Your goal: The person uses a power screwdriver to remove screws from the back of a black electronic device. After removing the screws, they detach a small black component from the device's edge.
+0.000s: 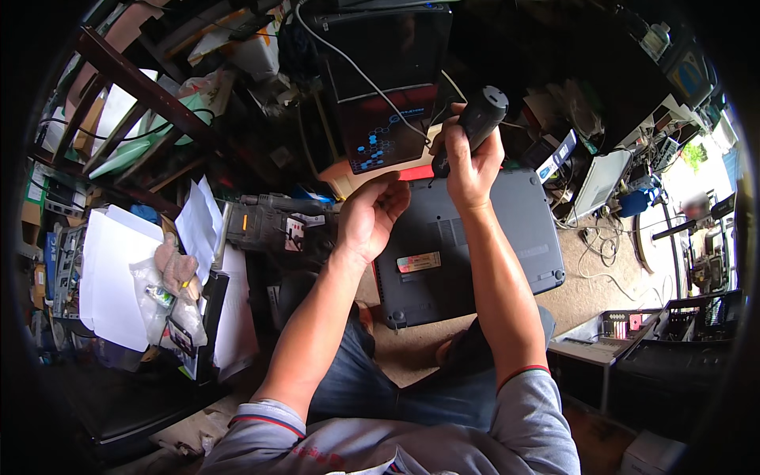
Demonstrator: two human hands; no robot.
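Note:
A dark laptop (507, 237) lies upside down in front of me, its vents and a small sticker (418, 262) showing on the base. Over its far edge, my right hand (473, 166) is wrapped round a black cordless screwdriver (484, 115). The tool is tilted, its narrow end pointing down toward the laptop's far edge. My left hand (374, 215) hovers by the laptop's far left corner, palm turned up and fingers loosely curled but apart. I see nothing in it.
Beyond the laptop stands a black computer case (384, 119) with a blue pattern and a pale cable. To the left are a black tool case (261, 226), an open white box (119, 273) and plastic bags. Tangled cables (606, 245) lie on the floor at right.

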